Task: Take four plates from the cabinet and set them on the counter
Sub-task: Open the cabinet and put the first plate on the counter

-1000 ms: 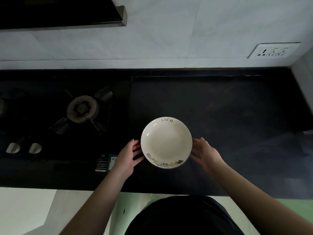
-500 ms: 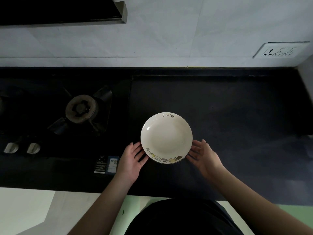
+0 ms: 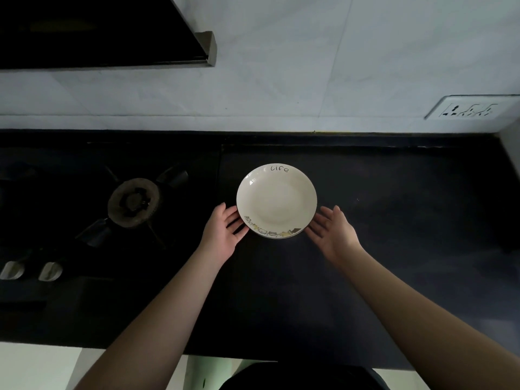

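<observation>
A cream plate (image 3: 276, 199), or a stack of such plates, lies on the black counter (image 3: 394, 220); it bears the word "life" at its far rim and a patterned band at its near rim. A second rim seems to peek out beneath the near edge, so how many plates lie there I cannot tell. My left hand (image 3: 223, 233) rests open at the plate's lower left, fingertips at or just under the rim. My right hand (image 3: 334, 233) is open at the lower right, fingers spread, barely apart from the rim.
A gas burner (image 3: 133, 202) with its pan support sits left of the plate, and two stove knobs (image 3: 31, 271) lie near the left front edge. A range hood (image 3: 112, 32) hangs at upper left. A wall socket (image 3: 468, 108) is on the right of the white wall.
The plate sits farther back on the counter than before. Both hands have slid from its sides to its near edge and opened their fingers away from the rim.
</observation>
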A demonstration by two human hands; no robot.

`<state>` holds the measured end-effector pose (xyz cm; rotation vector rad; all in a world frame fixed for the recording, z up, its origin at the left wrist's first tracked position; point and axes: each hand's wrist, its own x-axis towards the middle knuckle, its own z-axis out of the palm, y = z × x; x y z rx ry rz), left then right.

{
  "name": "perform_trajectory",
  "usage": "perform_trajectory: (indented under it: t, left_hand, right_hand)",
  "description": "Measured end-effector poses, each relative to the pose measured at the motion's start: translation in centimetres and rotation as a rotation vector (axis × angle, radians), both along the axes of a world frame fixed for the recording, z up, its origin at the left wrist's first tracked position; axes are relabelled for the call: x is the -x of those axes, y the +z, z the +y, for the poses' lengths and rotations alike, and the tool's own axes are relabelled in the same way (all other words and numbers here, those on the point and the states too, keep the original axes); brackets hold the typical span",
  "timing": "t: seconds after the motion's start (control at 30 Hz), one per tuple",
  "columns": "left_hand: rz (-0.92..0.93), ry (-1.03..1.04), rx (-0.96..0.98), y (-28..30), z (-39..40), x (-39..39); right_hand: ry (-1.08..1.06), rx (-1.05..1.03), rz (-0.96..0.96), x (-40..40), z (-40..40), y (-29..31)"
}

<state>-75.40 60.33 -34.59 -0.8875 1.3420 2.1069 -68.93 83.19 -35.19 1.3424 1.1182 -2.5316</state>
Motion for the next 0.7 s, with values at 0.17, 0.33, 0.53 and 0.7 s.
perform_trajectory:
  t: [0.17, 0.33, 0.53, 0.7]
  left_hand:
    - [0.009, -0.003, -0.023, 0.1, 0.8, 2.9]
    - [0.013, 0.002, -0.031, 0.0, 1.1, 5.1]
    - [0.018, 0.008, -0.032, 0.1, 1.4, 6.6]
    - [0.023, 0.014, -0.043, 0.4, 1.5, 7.3]
  right_hand:
    - [-0.019, -0.005, 0.025, 2.7, 0.5, 0.2]
    - [-0.018, -0.006, 0.031, 4.8, 0.7, 0.2]
    - [-0.007, 0.000, 0.048, 6.5, 0.8, 0.4]
    - [0.010, 0.030, 0.068, 7.3, 0.8, 0.6]
